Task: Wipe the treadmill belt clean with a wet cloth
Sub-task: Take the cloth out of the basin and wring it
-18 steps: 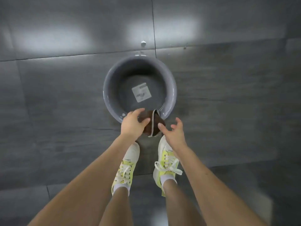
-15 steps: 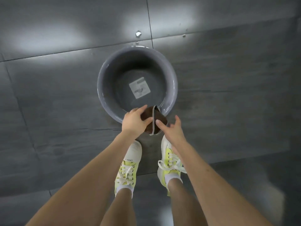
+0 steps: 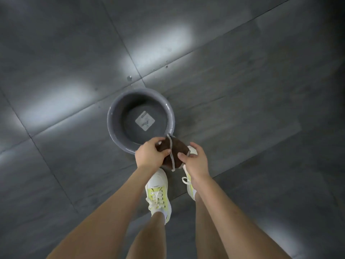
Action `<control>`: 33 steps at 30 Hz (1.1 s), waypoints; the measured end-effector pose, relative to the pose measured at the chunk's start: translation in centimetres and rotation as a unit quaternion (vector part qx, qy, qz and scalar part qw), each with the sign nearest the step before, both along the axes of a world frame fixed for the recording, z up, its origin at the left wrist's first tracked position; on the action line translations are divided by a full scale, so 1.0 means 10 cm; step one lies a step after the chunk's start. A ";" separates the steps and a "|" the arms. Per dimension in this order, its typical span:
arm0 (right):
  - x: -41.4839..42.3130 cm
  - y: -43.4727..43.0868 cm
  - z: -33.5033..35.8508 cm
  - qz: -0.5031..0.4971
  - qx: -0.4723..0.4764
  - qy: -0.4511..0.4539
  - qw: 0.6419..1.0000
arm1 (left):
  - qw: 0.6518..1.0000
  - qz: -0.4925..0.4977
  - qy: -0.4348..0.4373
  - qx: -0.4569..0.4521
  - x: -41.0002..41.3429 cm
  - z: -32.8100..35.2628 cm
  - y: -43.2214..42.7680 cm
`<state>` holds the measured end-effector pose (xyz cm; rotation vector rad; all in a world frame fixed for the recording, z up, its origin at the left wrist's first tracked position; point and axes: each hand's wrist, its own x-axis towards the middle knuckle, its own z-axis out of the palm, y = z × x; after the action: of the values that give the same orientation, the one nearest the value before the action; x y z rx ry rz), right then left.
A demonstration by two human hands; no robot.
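Note:
A bunched brown cloth (image 3: 177,150) with a pale grey edge is held between both hands, just over the near rim of a grey basin (image 3: 112,126). My left hand (image 3: 150,156) grips its left side, thumb on top and fingers curled over it. My right hand (image 3: 196,159) pinches its right side with fingertips and thumb. The basin stands on the floor and has a white label on its bottom. No treadmill is in view.
Dark grey floor tiles (image 3: 242,90) with bright light reflections surround the basin, and a few water drops (image 3: 129,78) lie beyond it. My two white and yellow shoes (image 3: 158,195) stand just behind the basin, under my hands.
My head has risen and turned, so the basin looks smaller and lower in view. Both hands lifted the cloth slightly off the basin rim, and my right hand has closed onto it.

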<state>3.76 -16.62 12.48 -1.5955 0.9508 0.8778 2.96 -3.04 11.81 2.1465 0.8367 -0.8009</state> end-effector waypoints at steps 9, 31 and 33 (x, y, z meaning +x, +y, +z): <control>-0.27 -0.32 2.04 -0.048 -0.037 -0.058 0.996 | 0.988 -0.146 -0.049 0.001 0.02 2.30 -0.32; -2.47 -4.51 5.09 -0.331 -0.090 -0.271 0.900 | 0.809 -0.554 -0.164 -0.112 -0.84 5.37 -4.84; -2.75 -5.02 5.24 -0.330 -0.108 -0.282 0.894 | 0.774 -0.595 -0.174 -0.128 -1.05 5.56 -5.38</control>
<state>-23.76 -66.78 64.89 -1.4289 1.0733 -0.1695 -7.51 -56.80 67.43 2.2961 -0.9321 -0.9298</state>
